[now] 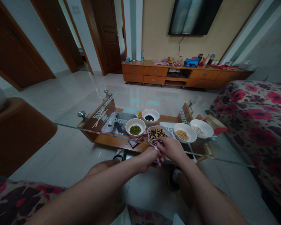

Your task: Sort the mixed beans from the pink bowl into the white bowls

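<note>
A pale lilac bowl [168, 133] full of mixed black and yellow beans [155, 133] sits near the front edge of the glass table. My left hand [151, 158] is closed around a lilac handle [156, 160] that appears to belong to this bowl, just past the table edge. Over the bowl's near rim, my right hand [170, 148] has its fingers bent together at the beans; what they pinch, if anything, is hidden. Around it stand white bowls of green beans [135, 130], black beans [149, 117], yellow beans [182, 135] and pale flat pieces [198, 130].
Chopsticks [100, 117] and a clear rolled sheet [112, 118] show at the left of the glass table [67, 125]. A flowered sofa [253, 115] stands to the right. Against the far wall is a long wooden cabinet [155, 71] with assorted items on it, beneath a television [194, 15].
</note>
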The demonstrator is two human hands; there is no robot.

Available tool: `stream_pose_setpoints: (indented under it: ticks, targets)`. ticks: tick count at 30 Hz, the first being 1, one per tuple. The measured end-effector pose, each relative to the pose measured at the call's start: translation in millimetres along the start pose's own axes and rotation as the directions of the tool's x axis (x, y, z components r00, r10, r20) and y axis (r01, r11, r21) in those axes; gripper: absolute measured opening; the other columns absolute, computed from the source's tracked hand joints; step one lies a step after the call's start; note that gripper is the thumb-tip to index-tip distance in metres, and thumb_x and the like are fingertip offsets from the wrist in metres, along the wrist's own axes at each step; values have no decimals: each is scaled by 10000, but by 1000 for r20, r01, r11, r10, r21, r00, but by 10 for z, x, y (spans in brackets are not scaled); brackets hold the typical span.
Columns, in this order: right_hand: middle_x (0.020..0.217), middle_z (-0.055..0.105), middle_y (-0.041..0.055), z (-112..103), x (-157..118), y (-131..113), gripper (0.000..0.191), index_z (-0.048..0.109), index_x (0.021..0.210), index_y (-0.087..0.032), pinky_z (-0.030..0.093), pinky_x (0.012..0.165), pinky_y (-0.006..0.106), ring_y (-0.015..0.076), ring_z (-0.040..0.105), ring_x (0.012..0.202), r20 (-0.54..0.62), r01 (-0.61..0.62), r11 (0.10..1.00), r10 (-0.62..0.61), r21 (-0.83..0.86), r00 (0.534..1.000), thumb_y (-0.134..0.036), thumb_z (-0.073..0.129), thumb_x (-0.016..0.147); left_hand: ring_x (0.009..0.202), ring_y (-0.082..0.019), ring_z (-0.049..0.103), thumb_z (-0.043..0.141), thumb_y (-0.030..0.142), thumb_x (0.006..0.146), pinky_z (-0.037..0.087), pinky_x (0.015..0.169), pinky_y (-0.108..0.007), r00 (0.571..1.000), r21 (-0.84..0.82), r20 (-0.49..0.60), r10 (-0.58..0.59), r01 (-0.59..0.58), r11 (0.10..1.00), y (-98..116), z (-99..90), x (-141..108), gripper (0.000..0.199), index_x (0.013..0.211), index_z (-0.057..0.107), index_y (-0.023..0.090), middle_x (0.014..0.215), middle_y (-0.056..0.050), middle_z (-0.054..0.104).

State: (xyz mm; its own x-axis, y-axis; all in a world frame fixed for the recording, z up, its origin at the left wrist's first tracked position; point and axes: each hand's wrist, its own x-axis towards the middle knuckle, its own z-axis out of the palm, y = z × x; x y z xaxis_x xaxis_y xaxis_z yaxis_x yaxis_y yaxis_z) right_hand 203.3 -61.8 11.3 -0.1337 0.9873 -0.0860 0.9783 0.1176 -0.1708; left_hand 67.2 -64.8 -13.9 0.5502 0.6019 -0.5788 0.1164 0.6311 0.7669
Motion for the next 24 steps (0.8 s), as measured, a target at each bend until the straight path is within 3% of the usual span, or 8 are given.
stream_pose_setpoints:
  ticks: [24]
  targets:
    - [984,726,62,8,-3,-10,311,696,1069,-251,412,705,272,201,651,894,-10,11,1000,-11,10,1000,-358,443,922,436,-91,460,465,129,701,355,465,-233,1000,2,10,1,-1,1000,1,3,0,88,742,535,162,595,17,544]
